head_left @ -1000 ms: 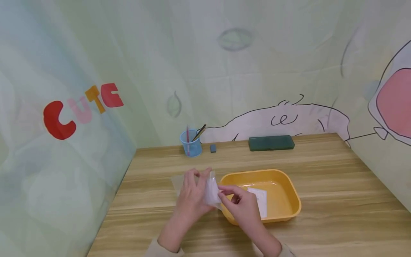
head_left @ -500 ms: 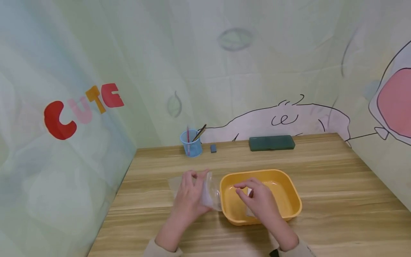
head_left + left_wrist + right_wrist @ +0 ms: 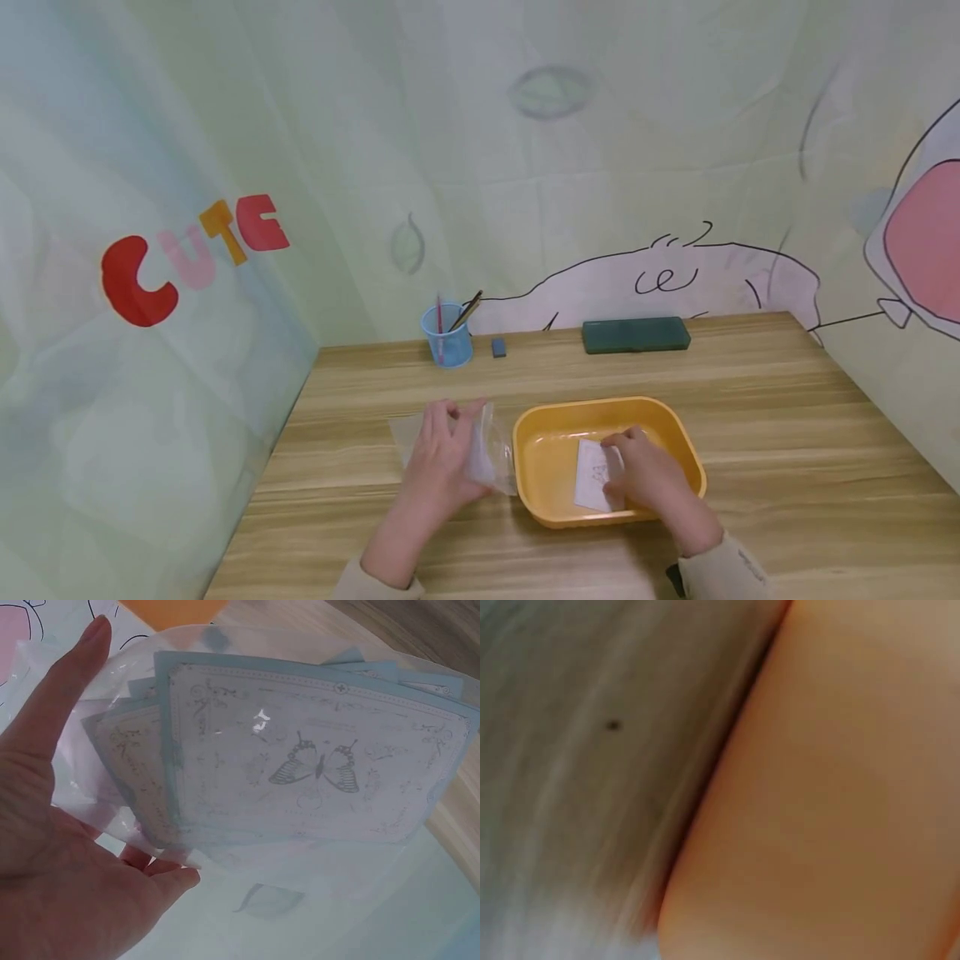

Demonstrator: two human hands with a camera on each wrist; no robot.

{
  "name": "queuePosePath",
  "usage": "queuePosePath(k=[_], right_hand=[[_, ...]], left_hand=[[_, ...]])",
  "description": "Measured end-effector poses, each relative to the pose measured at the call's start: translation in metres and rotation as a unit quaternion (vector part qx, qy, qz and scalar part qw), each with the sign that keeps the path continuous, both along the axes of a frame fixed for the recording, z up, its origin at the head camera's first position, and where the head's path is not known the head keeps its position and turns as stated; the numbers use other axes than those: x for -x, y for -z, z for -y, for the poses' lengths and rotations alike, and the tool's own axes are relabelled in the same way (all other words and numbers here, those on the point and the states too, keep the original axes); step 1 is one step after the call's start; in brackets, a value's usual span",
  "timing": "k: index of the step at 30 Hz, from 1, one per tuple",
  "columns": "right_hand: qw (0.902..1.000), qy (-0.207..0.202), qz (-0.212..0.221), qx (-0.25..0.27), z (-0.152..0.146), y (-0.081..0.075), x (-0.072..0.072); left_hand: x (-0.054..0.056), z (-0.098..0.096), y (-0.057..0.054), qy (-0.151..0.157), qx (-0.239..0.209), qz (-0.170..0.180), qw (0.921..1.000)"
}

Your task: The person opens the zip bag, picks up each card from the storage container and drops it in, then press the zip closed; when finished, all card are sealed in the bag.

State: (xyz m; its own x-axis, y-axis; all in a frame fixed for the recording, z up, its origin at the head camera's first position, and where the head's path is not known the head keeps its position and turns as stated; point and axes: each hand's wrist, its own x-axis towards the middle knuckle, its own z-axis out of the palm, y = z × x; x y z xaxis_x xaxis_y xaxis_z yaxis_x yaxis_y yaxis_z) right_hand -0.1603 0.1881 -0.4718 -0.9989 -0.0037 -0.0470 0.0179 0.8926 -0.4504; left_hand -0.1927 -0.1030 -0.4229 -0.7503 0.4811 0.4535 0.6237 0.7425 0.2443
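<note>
My left hand grips a clear plastic bag beside the tray's left end. Seen from the left wrist, the bag holds several blue-edged cards, the front one a butterfly card; the thumb is spread apart from the fingers behind it. Over in the yellow tray, a white card with a faint printed figure lies flat. My right hand reaches over the tray's right part, its thumb and fingers curled about that card's right side. The right wrist view is blurred and shows only orange-yellow tray wall and table.
Along the back of the wooden table stand a blue pencil cup with several pencils, a small blue eraser and a dark green case. A printed curtain encloses the back and sides.
My right hand has left the bag's mouth and moved right, down into the tray to the white card. My left hand stays at about the same place with the bag.
</note>
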Motion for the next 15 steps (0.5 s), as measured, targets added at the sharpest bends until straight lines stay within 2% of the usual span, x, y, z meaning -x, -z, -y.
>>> queuePosePath(k=[10,15], right_hand=[[0.9998,0.018,-0.001,0.006,-0.002,0.004,0.0012],[0.9988,0.032,-0.033,0.014,-0.0031,0.0031,0.0025]], left_hand=[[0.0001,0.0002,0.0003,0.006,-0.004,-0.016,0.9999],[-0.0008,-0.0002,0.0008,0.005,-0.005,-0.01,0.9999]])
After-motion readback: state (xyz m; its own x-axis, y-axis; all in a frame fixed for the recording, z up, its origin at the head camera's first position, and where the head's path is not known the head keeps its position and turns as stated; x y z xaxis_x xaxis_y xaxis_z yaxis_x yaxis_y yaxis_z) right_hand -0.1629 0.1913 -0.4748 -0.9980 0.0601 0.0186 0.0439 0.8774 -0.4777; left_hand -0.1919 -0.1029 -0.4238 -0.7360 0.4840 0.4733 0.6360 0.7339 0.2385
